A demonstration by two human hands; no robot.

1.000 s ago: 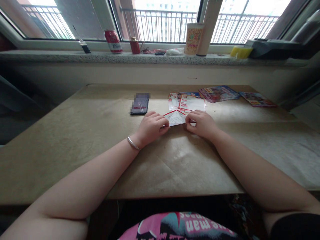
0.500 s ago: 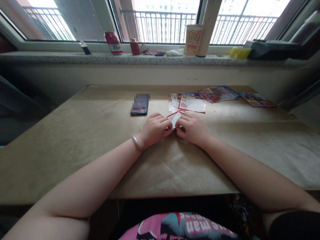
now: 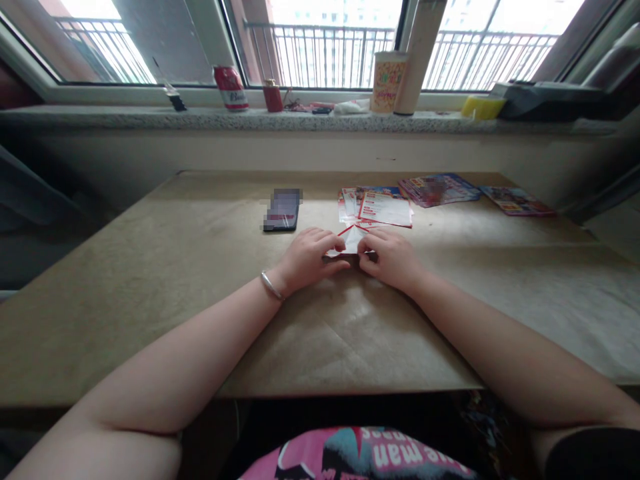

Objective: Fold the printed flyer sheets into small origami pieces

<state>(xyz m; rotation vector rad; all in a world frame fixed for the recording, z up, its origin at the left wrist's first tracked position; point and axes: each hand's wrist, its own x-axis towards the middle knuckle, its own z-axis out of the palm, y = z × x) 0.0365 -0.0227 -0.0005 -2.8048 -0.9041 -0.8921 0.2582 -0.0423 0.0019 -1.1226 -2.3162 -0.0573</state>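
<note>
A small folded sheet of white paper (image 3: 354,239) with red edges lies on the table between my two hands, its peak pointing away from me. My left hand (image 3: 313,257), a silver bangle at its wrist, rests at the paper's left side. Its fingertips touch the sheet while the thumb stands apart below the near edge. My right hand (image 3: 393,257) has thumb and bent fingers closed at the paper's right near corner. Both hands cover the outer parts of the sheet.
Beyond the hands lies a pile of printed cards (image 3: 383,208). Glossy leaflets (image 3: 443,189) and another leaflet (image 3: 517,200) are at the back right. A phone (image 3: 283,210) lies left. A can (image 3: 231,88) and a paper cup (image 3: 387,81) stand on the windowsill (image 3: 300,121).
My left thumb has come away from the paper and the fingers have moved apart. More of the folded white sheet now shows between the hands. The view has shifted slightly.
</note>
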